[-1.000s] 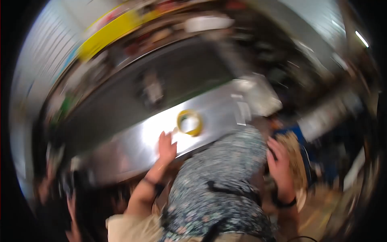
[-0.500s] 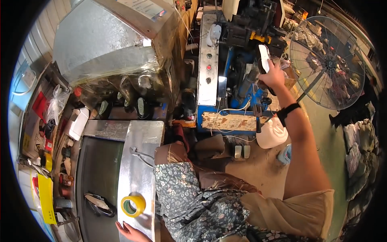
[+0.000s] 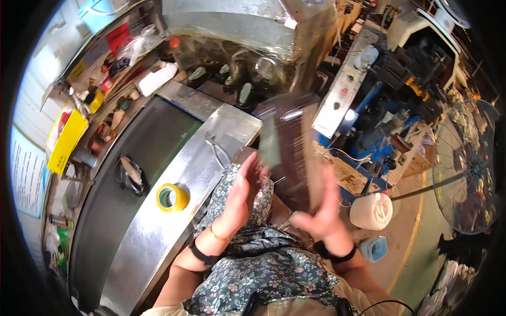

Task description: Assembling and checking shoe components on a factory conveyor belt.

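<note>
A dark brown, shoe-like piece (image 3: 290,152), heavily smeared by motion, is up between my two hands. My left hand (image 3: 241,195) is to the left of its lower end, fingers stretched upward and a gap showing beside them. My right hand (image 3: 324,208) is at its lower right, thumb spread away from the blurred fingers; whether it grips the piece cannot be made out. Left of my lap, a roll of yellow tape (image 3: 182,197) and pincers (image 3: 215,148) lie on a shiny metal plate (image 3: 153,237). A dark shoe (image 3: 130,176) rests on the grey belt (image 3: 153,142) beyond the tape.
Several dark shoes (image 3: 245,95) stand under the metal hood (image 3: 226,21). Ahead right is a blue machine (image 3: 369,139) with a control panel (image 3: 343,87). A white jug (image 3: 363,211), a light blue container (image 3: 375,250) and a large fan (image 3: 466,168) stand at the right.
My right hand has come back from the machine to in front of my lap, and my left hand has risen from beside the tape. The view has swung left.
</note>
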Action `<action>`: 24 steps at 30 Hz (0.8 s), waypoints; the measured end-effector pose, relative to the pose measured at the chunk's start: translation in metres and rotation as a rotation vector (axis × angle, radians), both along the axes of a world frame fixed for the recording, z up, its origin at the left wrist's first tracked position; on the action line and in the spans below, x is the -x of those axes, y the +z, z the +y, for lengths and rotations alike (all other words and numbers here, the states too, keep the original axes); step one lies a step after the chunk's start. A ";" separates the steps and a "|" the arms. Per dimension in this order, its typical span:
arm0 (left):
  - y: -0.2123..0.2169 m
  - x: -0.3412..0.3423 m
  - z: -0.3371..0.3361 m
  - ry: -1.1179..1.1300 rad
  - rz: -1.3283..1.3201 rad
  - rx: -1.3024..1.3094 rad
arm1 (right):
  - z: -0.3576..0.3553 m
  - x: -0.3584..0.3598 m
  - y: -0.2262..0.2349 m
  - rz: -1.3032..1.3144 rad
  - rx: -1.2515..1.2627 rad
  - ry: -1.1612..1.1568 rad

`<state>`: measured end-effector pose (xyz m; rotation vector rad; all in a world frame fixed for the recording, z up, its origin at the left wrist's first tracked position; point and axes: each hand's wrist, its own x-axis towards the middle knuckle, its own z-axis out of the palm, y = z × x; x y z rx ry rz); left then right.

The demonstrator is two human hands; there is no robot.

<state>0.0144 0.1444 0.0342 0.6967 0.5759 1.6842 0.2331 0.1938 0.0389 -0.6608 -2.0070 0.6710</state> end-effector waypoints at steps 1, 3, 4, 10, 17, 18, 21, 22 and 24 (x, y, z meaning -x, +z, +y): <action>-0.019 0.009 0.000 0.166 0.074 0.198 | -0.008 0.024 0.001 0.104 0.141 0.207; 0.037 0.025 -0.020 0.071 0.114 0.300 | -0.015 0.041 0.013 0.280 0.520 0.442; 0.034 0.042 -0.030 -0.021 0.103 0.372 | -0.014 0.045 0.014 0.425 0.780 0.471; 0.021 0.072 -0.089 -0.449 1.332 0.434 | -0.006 0.059 -0.030 -0.133 1.393 0.886; -0.065 0.210 -0.174 0.819 0.555 0.690 | 0.026 0.097 -0.023 0.543 1.649 0.435; -0.082 0.234 -0.189 0.963 0.503 0.765 | 0.045 0.117 -0.027 0.630 1.632 0.396; -0.095 0.259 -0.208 1.025 0.415 0.841 | 0.124 0.209 -0.029 0.621 1.311 0.484; -0.098 0.262 -0.207 1.039 0.412 0.843 | 0.156 0.246 -0.044 0.615 1.185 0.458; -0.106 0.264 -0.201 0.960 0.548 0.901 | 0.215 0.322 -0.074 0.654 1.097 0.262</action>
